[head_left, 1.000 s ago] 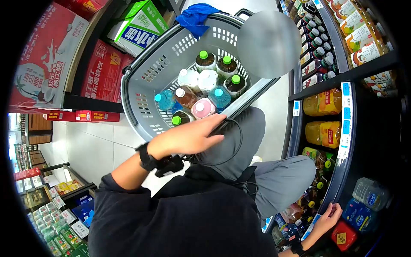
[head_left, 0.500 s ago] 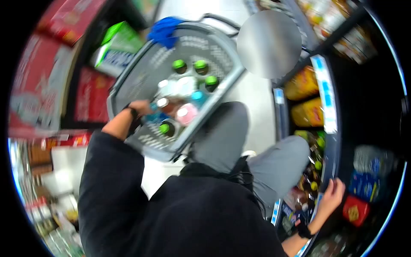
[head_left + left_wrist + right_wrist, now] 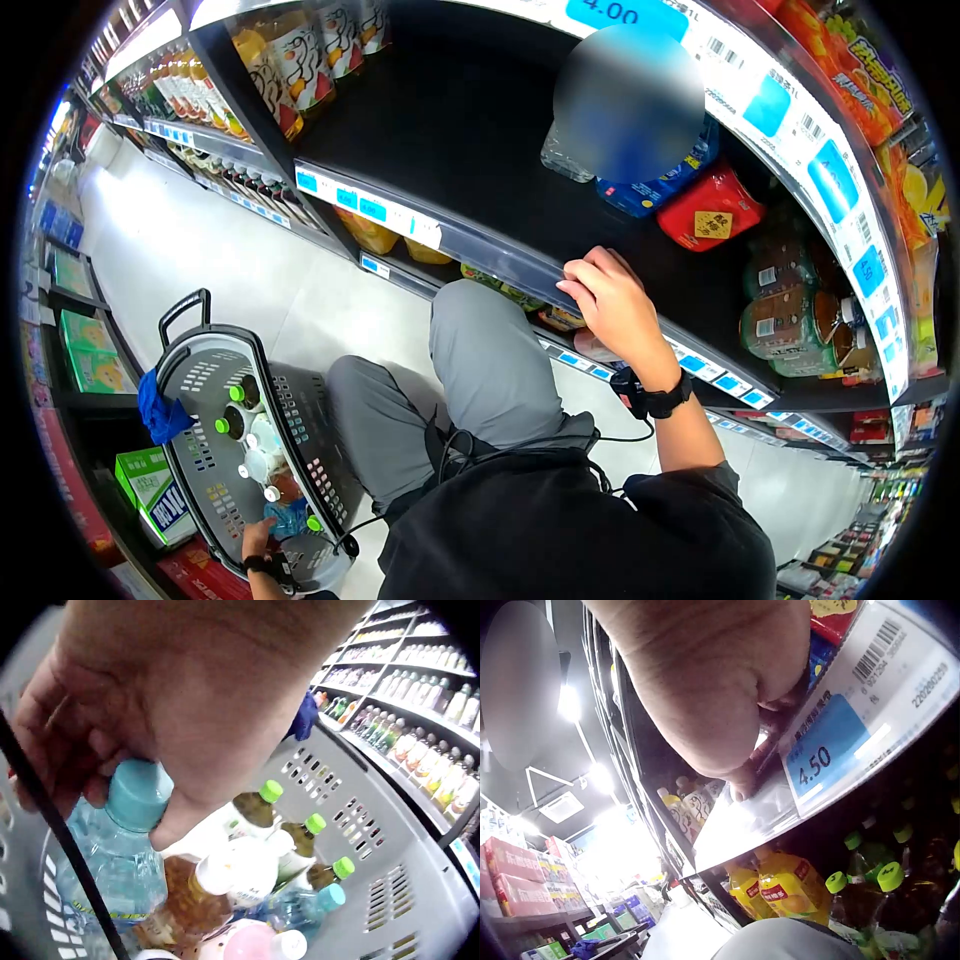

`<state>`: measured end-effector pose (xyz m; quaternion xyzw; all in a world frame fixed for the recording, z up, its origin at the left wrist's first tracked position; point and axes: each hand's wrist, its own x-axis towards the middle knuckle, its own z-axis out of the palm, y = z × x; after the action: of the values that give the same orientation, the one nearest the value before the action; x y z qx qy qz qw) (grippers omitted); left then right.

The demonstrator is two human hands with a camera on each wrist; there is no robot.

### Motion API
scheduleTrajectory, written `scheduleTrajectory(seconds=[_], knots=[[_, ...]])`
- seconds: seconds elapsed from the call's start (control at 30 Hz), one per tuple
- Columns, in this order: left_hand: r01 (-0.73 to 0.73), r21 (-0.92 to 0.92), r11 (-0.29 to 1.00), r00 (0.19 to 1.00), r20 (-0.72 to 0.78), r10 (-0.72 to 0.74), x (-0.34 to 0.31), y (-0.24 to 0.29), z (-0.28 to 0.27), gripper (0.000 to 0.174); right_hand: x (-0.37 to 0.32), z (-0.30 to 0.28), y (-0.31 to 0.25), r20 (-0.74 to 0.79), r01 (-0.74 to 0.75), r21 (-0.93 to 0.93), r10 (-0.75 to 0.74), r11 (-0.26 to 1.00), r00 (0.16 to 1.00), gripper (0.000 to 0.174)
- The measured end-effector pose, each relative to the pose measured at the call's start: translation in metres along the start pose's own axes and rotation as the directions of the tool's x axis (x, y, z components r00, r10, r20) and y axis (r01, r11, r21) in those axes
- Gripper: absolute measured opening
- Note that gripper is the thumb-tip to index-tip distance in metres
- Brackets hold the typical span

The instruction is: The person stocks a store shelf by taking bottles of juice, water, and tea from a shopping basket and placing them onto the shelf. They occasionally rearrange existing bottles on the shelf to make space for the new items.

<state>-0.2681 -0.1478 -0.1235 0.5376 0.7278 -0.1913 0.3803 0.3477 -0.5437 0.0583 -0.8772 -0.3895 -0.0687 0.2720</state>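
Inside the grey basket, my left hand grips a clear bottle by its teal cap; in the left wrist view the thumb and curled fingers of the left hand are around the cap. Beside it lie a brown drink bottle, a pink bottle, white bottles and green-capped ones. My right hand grips the front edge of a black shelf, its fingers curled over the edge. In the right wrist view, the right hand is at the price strip.
On the shelf stand a red pack, a blue pack and brown bottles at the right. Yellow bottles sit on the level below. A blue cloth hangs on the basket rim; a green box is left of it.
The head view has swung toward the shelf, so the basket now shows at lower left. My left hand has moved from the basket's near rim into it and taken hold of the teal-capped bottle.
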Motion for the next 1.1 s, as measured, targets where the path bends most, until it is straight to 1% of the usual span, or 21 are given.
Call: scheduleTrajectory(seconds=[0.07,0.13,0.17,0.2,0.27,0.3,0.33,0.43,0.47,0.5,0.53,0.6,0.67,0.73,0.8,0.9,0.93,1.0,1.03,1.07,1.1], knots=[[0.041,0.041,0.998,0.987,-0.157,-0.034,-0.018,0.006,-0.015,0.037,0.001,-0.001,0.000,0.017,0.023,-0.002,-0.023,1.000,1.000,0.011],[-0.096,0.022,0.995,0.972,-0.214,0.098,-0.058,0.015,-0.038,0.041,0.001,0.000,0.001,0.016,0.018,0.001,-0.018,1.000,1.000,0.012],[-0.160,0.130,0.978,0.912,-0.361,0.197,-0.079,0.016,-0.047,0.042,0.001,0.001,0.002,0.020,0.017,0.003,-0.017,1.000,1.000,0.012],[-0.199,0.242,0.950,0.823,-0.485,0.296,-0.094,0.012,-0.053,0.044,0.000,0.000,0.003,0.030,0.025,0.009,-0.025,1.000,0.999,0.012],[-0.221,0.499,0.838,0.484,-0.690,0.539,-0.118,-0.003,-0.070,0.043,0.000,-0.001,0.001,0.009,0.033,0.001,-0.033,0.999,0.999,0.013],[-0.232,0.473,0.850,0.550,-0.657,0.516,-0.152,0.011,-0.083,0.037,-0.001,0.000,0.004,0.050,0.017,-0.023,-0.016,1.000,0.999,0.015],[-0.343,0.623,0.703,0.207,-0.680,0.704,-0.157,0.000,-0.090,0.031,-0.003,-0.002,-0.003,0.049,-0.015,-0.007,0.015,1.000,0.999,0.016],[-0.543,0.256,0.800,0.350,-0.797,0.492,-0.283,0.075,-0.105,0.030,-0.002,-0.002,-0.016,0.012,0.044,-0.016,-0.044,0.999,0.999,0.012],[-0.520,0.422,0.743,0.065,-0.847,0.527,-0.284,0.069,-0.116,0.031,-0.004,0.005,-0.001,0.000,0.094,-0.017,-0.094,0.995,0.996,0.013],[-0.627,0.282,0.726,0.161,-0.865,0.475,-0.315,0.091,-0.122,0.031,-0.007,0.004,0.010,0.007,0.111,-0.011,-0.111,0.994,0.994,0.012],[-0.676,0.279,0.682,0.068,-0.898,0.435,-0.332,0.113,-0.122,0.030,-0.014,0.000,0.018,0.020,0.110,-0.004,-0.110,0.994,0.994,0.012],[-0.774,0.267,0.574,0.004,-0.905,0.426,-0.353,0.124,-0.127,0.031,-0.019,0.005,0.020,0.017,0.090,0.000,-0.090,0.996,0.996,0.010],[-0.926,0.104,0.362,0.039,-0.930,0.366,-0.365,0.146,-0.125,0.032,-0.019,0.004,0.021,0.025,0.065,0.000,-0.065,0.998,0.998,0.009],[-0.928,0.207,0.310,-0.054,-0.897,0.439,-0.373,0.169,-0.115,0.031,-0.017,0.007,0.025,0.007,0.077,0.036,-0.078,0.996,0.997,0.008],[-0.987,-0.112,0.113,0.136,-0.963,0.234,-0.378,0.206,-0.097,0.030,-0.017,0.008,0.024,-0.017,0.082,0.077,-0.081,0.994,0.997,0.008],[-0.991,-0.075,0.107,0.127,-0.739,0.661,-0.380,0.223,-0.093,0.030,-0.016,0.003,0.026,-0.020,0.016,0.143,-0.013,0.990,1.000,0.011],[-0.992,-0.039,0.123,0.116,-0.693,0.711,-0.373,0.218,-0.097,0.030,-0.014,0.002,0.024,-0.015,0.005,0.132,-0.003,0.991,1.000,0.014],[-0.965,0.253,0.062,-0.165,-0.778,0.606,-0.374,0.250,-0.054,0.029,-0.015,-0.002,0.020,-0.030,-0.024,0.104,0.027,0.994,0.999,0.019],[-0.958,0.204,0.203,0.005,-0.694,0.720,-0.384,0.245,-0.063,0.036,-0.012,-0.001,0.019,-0.009,-0.068,0.169,0.070,0.983,0.997,0.022],[-0.903,0.396,0.166,-0.148,-0.650,0.746,-0.382,0.235,-0.050,0.043,-0.011,-0.006,0.006,-0.038,0.003,0.185,0.004,0.983,0.999,0.024],[-0.911,0.393,0.126,-0.150,-0.600,0.786,-0.385,0.246,-0.040,0.052,-0.008,-0.010,-0.006,-0.066,0.075,0.198,-0.063,0.977,0.996,0.025]])
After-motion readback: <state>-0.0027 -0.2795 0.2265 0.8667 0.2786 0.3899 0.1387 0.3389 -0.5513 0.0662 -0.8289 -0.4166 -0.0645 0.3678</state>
